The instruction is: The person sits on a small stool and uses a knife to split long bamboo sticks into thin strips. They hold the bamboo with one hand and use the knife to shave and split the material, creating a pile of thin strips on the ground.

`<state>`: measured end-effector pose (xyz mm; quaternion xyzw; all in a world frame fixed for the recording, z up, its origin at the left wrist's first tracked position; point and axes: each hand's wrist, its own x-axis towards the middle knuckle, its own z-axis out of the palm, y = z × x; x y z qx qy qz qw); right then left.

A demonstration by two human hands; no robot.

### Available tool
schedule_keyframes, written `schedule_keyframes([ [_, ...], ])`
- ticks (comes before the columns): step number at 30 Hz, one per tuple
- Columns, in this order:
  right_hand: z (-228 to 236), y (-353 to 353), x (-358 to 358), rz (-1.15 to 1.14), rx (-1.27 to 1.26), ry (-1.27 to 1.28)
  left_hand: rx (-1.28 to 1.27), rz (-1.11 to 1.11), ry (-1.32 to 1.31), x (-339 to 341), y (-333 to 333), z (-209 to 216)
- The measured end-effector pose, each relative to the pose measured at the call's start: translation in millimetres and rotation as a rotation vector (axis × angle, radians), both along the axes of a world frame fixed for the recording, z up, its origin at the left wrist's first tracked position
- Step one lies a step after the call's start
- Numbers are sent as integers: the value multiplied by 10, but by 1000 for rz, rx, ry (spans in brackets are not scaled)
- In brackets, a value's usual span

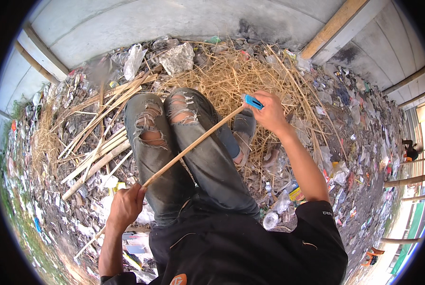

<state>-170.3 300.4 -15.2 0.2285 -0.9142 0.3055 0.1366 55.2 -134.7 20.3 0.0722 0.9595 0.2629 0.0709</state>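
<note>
Head view: slender tan stick (pixel 193 147), left fingers (pixel 135 192) tight round it, right fingers (pixel 265 98) round blue cutter (pixel 253 102).

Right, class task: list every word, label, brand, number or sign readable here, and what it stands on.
Black sleeve: short pale lettering, not copied out here.
Orange badge on the shirt: a pale mark, partly cut off, not copied.
Yellow packet: print too small to read.
Blue cutter: nothing readable.
</note>
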Motion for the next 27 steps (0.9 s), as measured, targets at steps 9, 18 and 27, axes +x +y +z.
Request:
schedule_keyframes([
  [9,-300,30,-108,-223,-815,-434,-79,-2,18,45,-50,-112],
  [18,-183,819,-445,-341,-1476,-259,-131,4,57,80,-104,-204],
  [27,-141,633,4,-578,-453,-382,-125,-1,42,51,-40,-231],
])
